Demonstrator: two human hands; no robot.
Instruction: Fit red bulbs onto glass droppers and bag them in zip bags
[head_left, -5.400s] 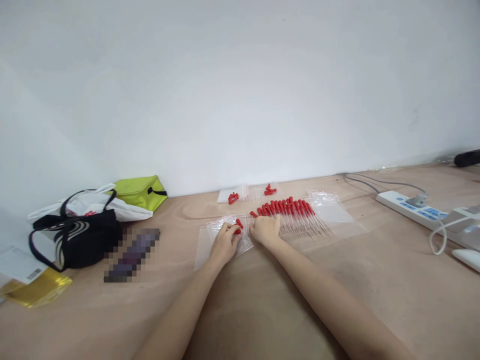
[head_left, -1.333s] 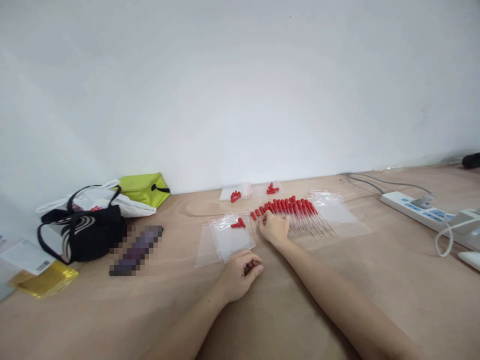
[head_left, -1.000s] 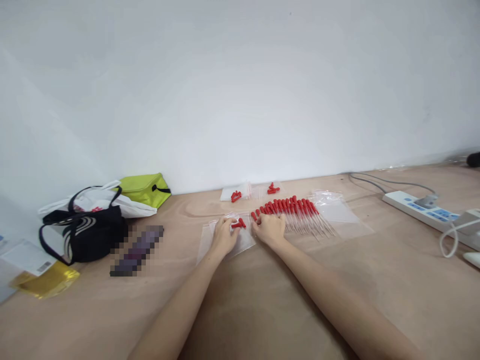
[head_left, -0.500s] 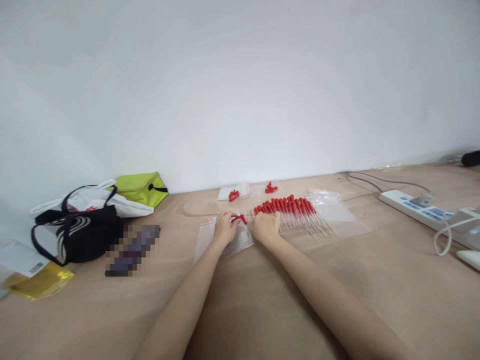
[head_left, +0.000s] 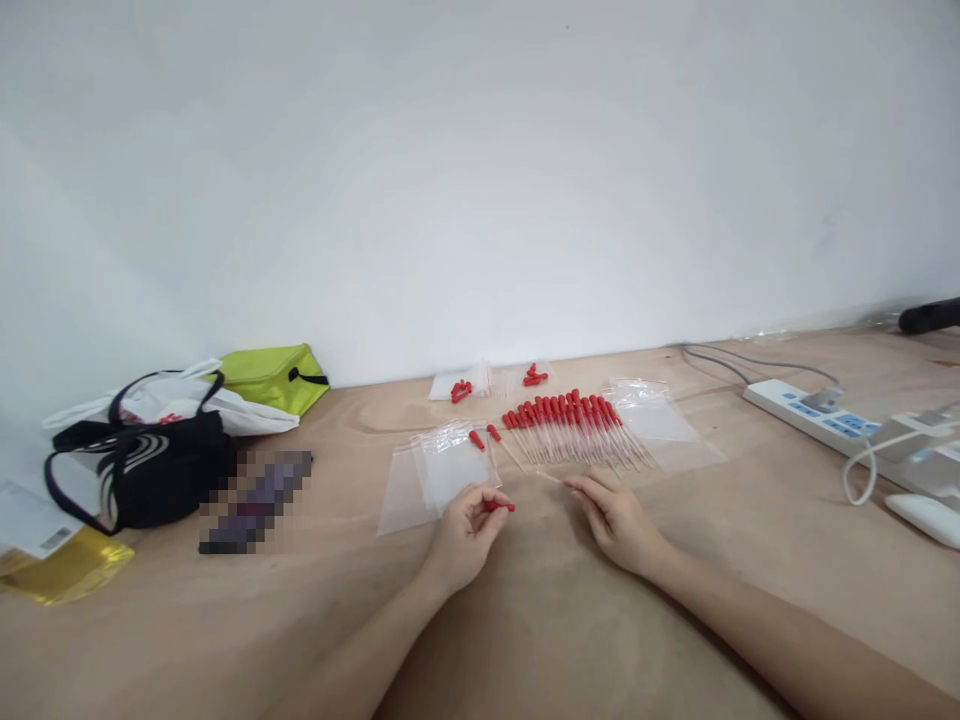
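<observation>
Pinched between the thumb and fingers of my left hand [head_left: 461,535] is a small red rubber dropper bulb [head_left: 502,507]. Across from it, my right hand [head_left: 621,520] grips a thin clear dropper tube [head_left: 549,476] by one end, its free end pointing left toward the bulb. The bulb and tube are apart. Behind my hands lies a fanned row of droppers [head_left: 570,412] with red bulbs at the far end and slim tubes toward me. Left of that row, a loose red bulb [head_left: 477,440] rests on a clear zip bag [head_left: 446,470], with another red bulb [head_left: 493,433] beside it.
Two small heaps of red bulbs, a left heap [head_left: 460,391] and a right heap [head_left: 534,376], lie near the wall. Another clear bag [head_left: 660,415] lies right of the row. Farther right is a power strip [head_left: 825,420] with cables; bags, including a black one [head_left: 172,470], sit left.
Both hands have drawn back toward me from the bags and the row. A red bulb now shows in my left hand and a thin tube in my right.
</observation>
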